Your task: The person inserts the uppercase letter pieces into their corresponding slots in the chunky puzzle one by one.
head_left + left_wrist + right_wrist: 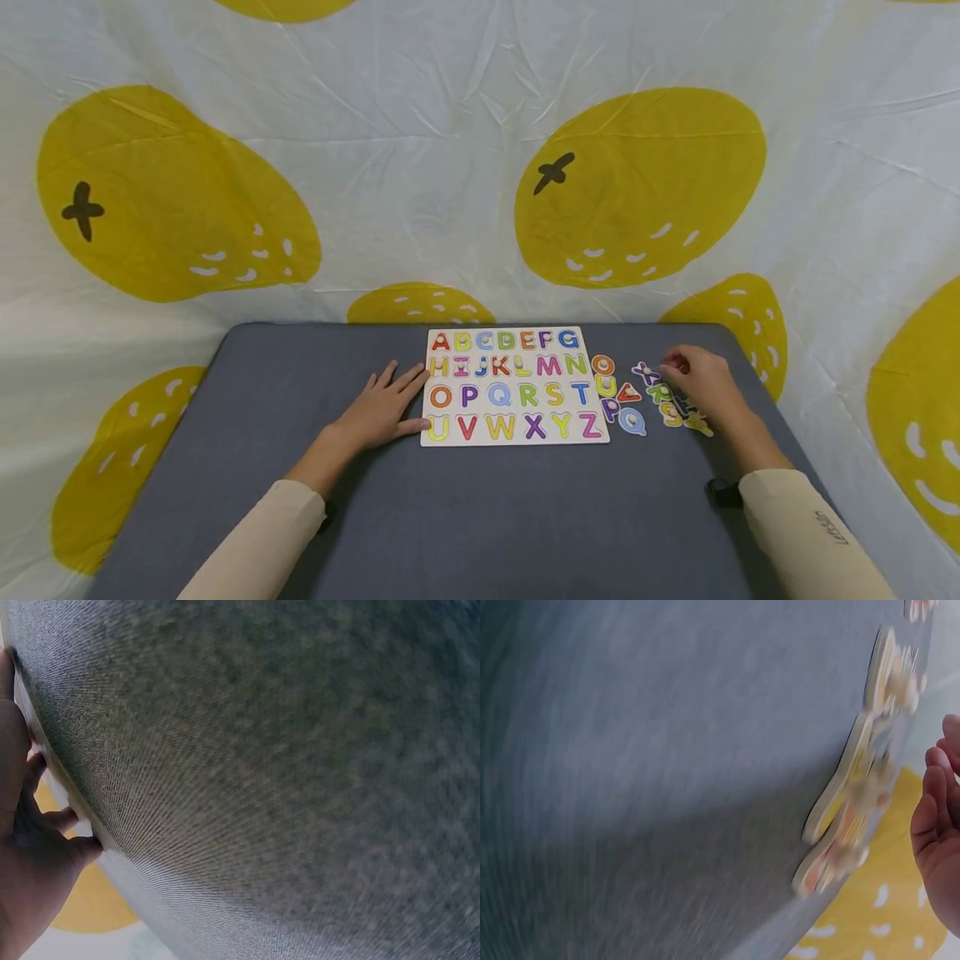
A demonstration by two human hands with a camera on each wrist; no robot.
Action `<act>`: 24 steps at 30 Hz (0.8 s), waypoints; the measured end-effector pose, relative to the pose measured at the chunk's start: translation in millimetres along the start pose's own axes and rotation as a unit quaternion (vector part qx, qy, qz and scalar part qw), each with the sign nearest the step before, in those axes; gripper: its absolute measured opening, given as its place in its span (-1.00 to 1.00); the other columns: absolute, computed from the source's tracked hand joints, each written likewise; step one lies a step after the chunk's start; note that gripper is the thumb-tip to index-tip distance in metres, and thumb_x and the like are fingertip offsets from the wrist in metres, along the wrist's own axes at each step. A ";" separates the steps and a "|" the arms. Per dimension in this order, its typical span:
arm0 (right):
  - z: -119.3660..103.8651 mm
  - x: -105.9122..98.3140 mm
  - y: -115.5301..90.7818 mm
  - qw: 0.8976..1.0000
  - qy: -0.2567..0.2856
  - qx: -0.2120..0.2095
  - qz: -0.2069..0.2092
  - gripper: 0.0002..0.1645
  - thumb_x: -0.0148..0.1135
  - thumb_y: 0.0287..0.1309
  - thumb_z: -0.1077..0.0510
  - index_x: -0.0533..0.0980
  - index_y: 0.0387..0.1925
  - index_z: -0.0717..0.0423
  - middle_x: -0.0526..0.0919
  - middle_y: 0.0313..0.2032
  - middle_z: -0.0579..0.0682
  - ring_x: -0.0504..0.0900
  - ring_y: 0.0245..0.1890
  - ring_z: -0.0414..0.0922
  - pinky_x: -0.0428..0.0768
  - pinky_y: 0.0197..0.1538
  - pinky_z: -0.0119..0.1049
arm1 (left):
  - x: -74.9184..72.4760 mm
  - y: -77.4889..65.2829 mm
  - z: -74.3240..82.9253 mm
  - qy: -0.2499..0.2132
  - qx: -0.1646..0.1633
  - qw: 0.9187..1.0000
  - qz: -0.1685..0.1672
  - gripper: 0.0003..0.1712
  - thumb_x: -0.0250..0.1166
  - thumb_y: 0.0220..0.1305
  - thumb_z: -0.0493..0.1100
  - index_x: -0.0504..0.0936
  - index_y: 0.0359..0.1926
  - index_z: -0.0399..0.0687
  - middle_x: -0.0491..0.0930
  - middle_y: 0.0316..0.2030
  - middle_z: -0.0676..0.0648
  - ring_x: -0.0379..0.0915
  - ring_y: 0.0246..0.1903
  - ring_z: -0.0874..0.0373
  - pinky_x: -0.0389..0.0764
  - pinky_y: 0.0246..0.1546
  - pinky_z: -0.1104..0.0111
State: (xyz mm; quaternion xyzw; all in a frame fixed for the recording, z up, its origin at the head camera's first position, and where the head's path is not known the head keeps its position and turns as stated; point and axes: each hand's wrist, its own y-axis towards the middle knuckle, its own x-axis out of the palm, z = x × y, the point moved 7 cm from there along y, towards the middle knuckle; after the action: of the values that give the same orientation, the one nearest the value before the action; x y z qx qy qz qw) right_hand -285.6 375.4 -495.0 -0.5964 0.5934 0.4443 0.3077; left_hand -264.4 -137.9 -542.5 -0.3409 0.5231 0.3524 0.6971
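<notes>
A white alphabet puzzle board [517,407] with colourful letters lies on the table; knobs show on letters in its upper two rows. My left hand [384,408] rests flat at the board's left edge, fingers spread and thumb touching its lower left. In the left wrist view the left hand [37,847] shows only at the far left. My right hand [701,382] hovers over loose letter pieces, its fingers loosely curled beside the purple X piece [645,373]. From the right wrist, the right hand [939,817] appears with no piece visible in its fingers.
Right of the board lie an orange O piece [603,365], a red V piece [627,392], a blue Q piece [632,422] and several others, some overlapping. A yellow S piece [670,414] lies near the right wrist. A lemon-patterned cloth [420,208] hangs behind the grey table [480,517].
</notes>
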 end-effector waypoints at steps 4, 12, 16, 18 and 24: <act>20.6 -5.1 -6.0 0.999 -0.007 0.033 0.007 -0.76 0.35 0.36 0.12 0.64 -0.12 0.25 0.67 -0.32 0.11 0.57 -0.32 0.02 0.52 -0.20 -0.03 | 1.8 0.7 0.0 -0.001 0.002 1.000 0.003 0.08 0.18 0.35 0.46 0.02 0.67 0.08 0.03 0.64 -0.06 -0.14 0.58 -0.41 0.10 0.41 -0.40; 50.0 -0.5 -8.4 0.994 -0.021 0.100 -0.041 -0.60 0.32 0.39 0.00 0.57 -0.10 0.32 0.63 -0.35 0.18 0.51 -0.34 0.06 0.50 -0.29 -0.15 | 1.5 0.5 0.6 -0.003 0.002 1.000 0.010 0.09 0.18 0.34 0.47 0.02 0.67 0.09 0.04 0.64 -0.05 -0.14 0.59 -0.40 0.09 0.42 -0.40; 52.7 1.3 -8.0 0.993 -0.020 0.107 -0.050 -0.61 0.32 0.38 0.02 0.56 -0.11 0.32 0.61 -0.37 0.16 0.50 -0.35 0.06 0.49 -0.30 -0.17 | 1.7 0.0 0.1 -0.003 0.001 1.000 0.009 0.09 0.17 0.34 0.48 0.02 0.67 0.09 0.03 0.64 -0.05 -0.15 0.59 -0.39 0.09 0.42 -0.40; 52.6 1.9 -7.7 0.994 -0.020 0.103 -0.045 -0.65 0.32 0.37 0.05 0.56 -0.15 0.32 0.61 -0.40 0.13 0.50 -0.37 0.04 0.48 -0.31 -0.18 | 2.0 0.5 -0.1 -0.004 0.002 1.000 0.010 0.09 0.17 0.35 0.48 0.02 0.67 0.09 0.04 0.64 -0.05 -0.14 0.59 -0.39 0.09 0.42 -0.40; 53.1 3.2 -8.2 0.995 -0.021 0.098 -0.029 -0.70 0.28 0.40 0.08 0.57 -0.23 0.30 0.63 -0.45 0.09 0.50 -0.43 -0.02 0.43 -0.36 -0.25 | 3.8 0.6 -1.0 0.001 0.003 1.000 0.011 0.08 0.18 0.35 0.47 0.02 0.67 0.09 0.04 0.64 -0.05 -0.13 0.59 -0.40 0.10 0.41 -0.40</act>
State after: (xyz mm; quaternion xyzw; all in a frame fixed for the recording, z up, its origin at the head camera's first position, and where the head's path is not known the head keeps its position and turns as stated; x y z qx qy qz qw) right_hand -286.7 422.4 -521.2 -0.5710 0.6102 0.3874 0.3893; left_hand -264.6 -137.9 -546.4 -0.3332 0.5286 0.3577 0.6940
